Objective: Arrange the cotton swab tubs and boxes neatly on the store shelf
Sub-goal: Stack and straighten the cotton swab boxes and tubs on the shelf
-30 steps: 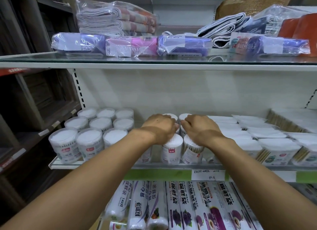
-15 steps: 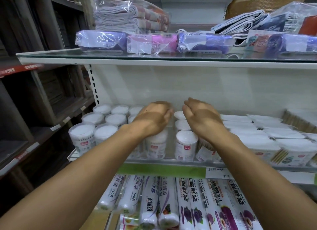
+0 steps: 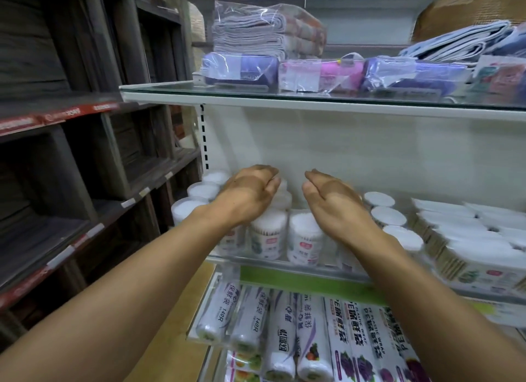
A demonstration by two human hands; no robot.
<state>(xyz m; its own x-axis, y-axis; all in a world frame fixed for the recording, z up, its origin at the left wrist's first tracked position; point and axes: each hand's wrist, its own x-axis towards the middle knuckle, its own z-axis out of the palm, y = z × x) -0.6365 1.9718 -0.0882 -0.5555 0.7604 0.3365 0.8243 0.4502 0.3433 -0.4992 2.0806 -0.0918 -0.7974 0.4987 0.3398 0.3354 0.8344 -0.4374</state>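
On the middle shelf (image 3: 284, 263), the left hand (image 3: 244, 196) cups round clear cotton-swab tubs (image 3: 269, 233) into rows, the right hand (image 3: 333, 205) hovers loose and empty, while flat swab boxes (image 3: 461, 239) beside look already stacked.

Both bare forearms reach forward from the near edge, converging toward the middle. Left hand (image 3: 250, 195) back up, fingers curled downward, thumb tucked on its right side. Right hand (image 3: 334, 202) just right of it, apart, back up and tilted, fingers bent down and forward; whether either hand grips anything is hidden.
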